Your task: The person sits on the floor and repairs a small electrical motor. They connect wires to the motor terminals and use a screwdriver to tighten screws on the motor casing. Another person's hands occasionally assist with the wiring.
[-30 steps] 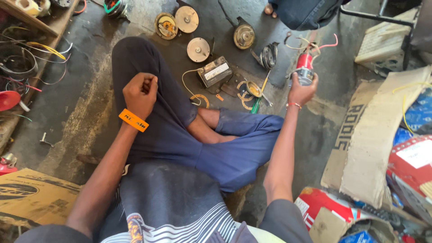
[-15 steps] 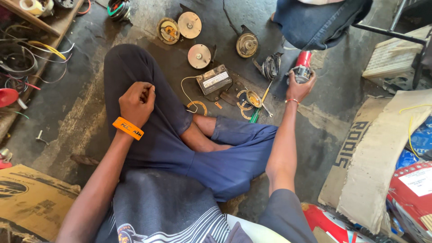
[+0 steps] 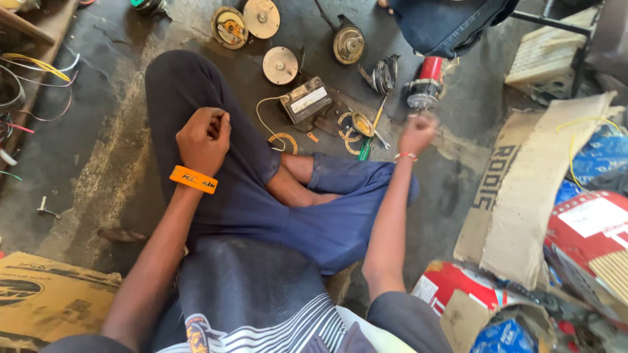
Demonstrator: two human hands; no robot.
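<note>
A red-topped motor (image 3: 426, 84) stands on the floor (image 3: 98, 131), far right of centre. The right hand (image 3: 417, 133) hovers just near of it, blurred, fingers loosely curled and empty. The left hand (image 3: 204, 139) rests in a fist on the raised knee (image 3: 176, 75). A screwdriver (image 3: 371, 129) lies left of the motor.

Left hand (image 3: 204, 139) resting on left knee, right hand (image 3: 417, 133) raised just before motor (image 3: 425, 84) standing on floor (image 3: 104, 131), box (image 3: 306, 99) between, discs (image 3: 261, 29) beyond, cardboard (image 3: 523, 196) right.
</note>
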